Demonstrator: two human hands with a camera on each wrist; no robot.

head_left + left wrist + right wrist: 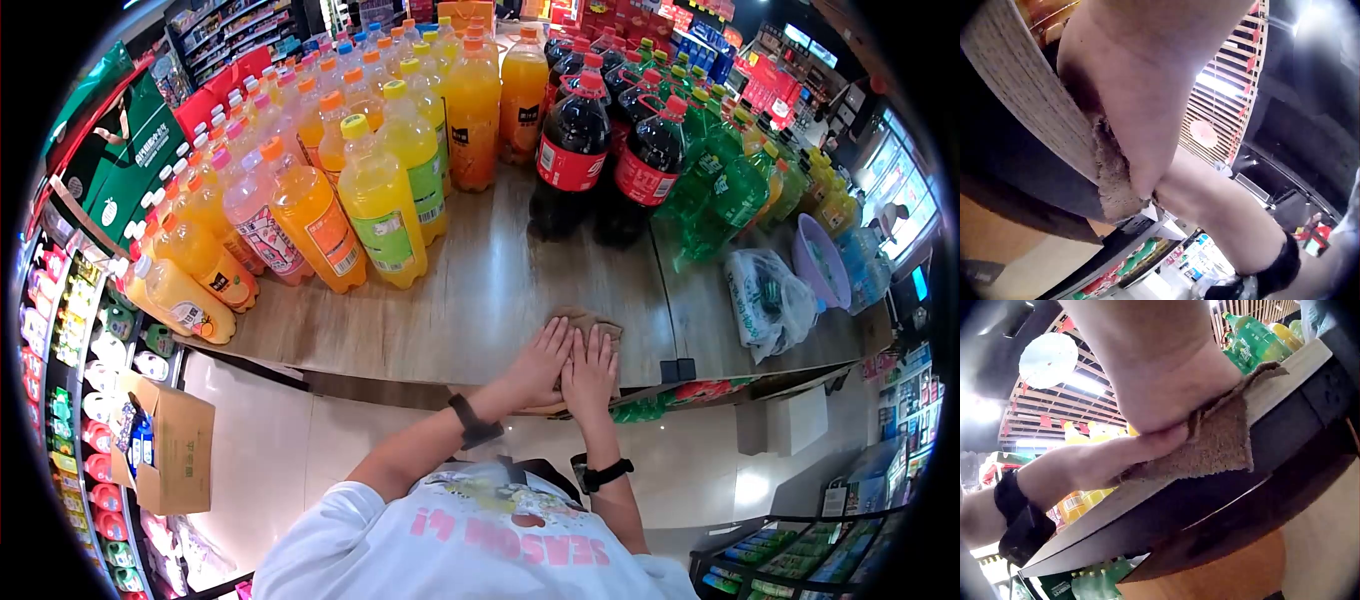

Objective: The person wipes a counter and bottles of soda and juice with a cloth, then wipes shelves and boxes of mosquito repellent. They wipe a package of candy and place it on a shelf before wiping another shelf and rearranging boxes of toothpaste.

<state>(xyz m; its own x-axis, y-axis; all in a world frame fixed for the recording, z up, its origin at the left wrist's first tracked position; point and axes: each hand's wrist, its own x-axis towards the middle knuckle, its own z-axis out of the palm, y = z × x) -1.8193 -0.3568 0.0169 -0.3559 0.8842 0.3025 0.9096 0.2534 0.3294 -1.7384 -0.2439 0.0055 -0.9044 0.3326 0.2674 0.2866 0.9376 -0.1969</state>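
A brown cloth [585, 314] lies at the near edge of the wooden tabletop [480, 290]. Side by side on top of it rest my left hand [538, 368] and my right hand [590, 372], fingers straight and pointing away from me, thumbs close together. Both wrist views show the cloth [1219, 450] drooping over the table's rim, its frayed border [1119, 194] hanging below the palms. Part of the cloth is hidden under the hands.
Rows of orange and yellow juice bottles [385, 225] stand on the left. Cola bottles [572, 150] and green soda bottles [722, 205] fill the back right. A plastic bag [765, 300] and a purple basin [822, 260] sit at the right. A cardboard box [175, 445] is on the floor.
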